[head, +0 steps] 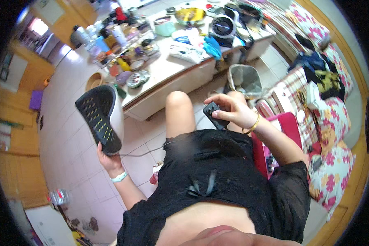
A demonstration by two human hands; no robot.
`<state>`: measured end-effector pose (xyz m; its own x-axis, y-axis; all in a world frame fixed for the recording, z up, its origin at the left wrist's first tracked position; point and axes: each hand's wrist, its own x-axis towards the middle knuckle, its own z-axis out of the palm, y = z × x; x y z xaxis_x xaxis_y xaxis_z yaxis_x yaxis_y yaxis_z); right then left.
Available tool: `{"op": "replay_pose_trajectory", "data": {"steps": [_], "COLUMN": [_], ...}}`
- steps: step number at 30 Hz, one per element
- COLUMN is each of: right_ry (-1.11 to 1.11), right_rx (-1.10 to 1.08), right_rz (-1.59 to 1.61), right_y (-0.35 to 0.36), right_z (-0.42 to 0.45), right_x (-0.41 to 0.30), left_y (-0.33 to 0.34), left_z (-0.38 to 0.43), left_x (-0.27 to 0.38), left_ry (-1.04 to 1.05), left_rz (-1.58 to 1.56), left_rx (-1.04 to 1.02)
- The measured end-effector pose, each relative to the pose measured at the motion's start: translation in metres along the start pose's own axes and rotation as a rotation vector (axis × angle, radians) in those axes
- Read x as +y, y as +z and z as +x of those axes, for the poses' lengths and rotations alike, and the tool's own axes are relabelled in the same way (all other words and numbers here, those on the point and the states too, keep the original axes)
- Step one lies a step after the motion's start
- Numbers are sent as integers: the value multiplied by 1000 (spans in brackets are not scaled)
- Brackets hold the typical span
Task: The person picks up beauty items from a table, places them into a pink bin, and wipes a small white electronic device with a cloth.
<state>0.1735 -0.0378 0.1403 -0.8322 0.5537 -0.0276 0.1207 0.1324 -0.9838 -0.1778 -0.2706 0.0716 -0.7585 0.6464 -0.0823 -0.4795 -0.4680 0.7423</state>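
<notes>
In the head view, my left hand (110,160) grips the lower end of a white and black UV LED nail lamp (101,120). Its dark inner side, dotted with rows of small yellow LEDs, faces me. My right hand (233,110) pinches a black power adapter (215,115) between thumb and fingers, above my lap. A thin grey cable (144,153) runs from near the lamp's lower end towards my lap; part of its course is hidden by my black clothing.
Ahead stands a white table (160,67) crowded with bottles, jars and bowls. A lined waste bin (245,80) sits by its front. On my right are a red case (290,129) and a sofa with floral cushions (332,175). A plastic bottle pack (59,196) lies on the left floor.
</notes>
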Motion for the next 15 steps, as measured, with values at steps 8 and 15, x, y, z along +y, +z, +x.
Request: {"op": "replay_pose_trajectory", "data": {"steps": [8,15], "right_ry": [174,748], "right_rx": [615,722], "right_rz": [-275,-912], "right_y": [-57,-22], "right_z": [-137,-234], "right_x": [-9,54], "left_y": [5,97], "left_z": [16,56], "left_x": [-29,-122], "left_ry": [-322,-523], "left_rz": [-86,46], "left_rx": [-315,-491]}}
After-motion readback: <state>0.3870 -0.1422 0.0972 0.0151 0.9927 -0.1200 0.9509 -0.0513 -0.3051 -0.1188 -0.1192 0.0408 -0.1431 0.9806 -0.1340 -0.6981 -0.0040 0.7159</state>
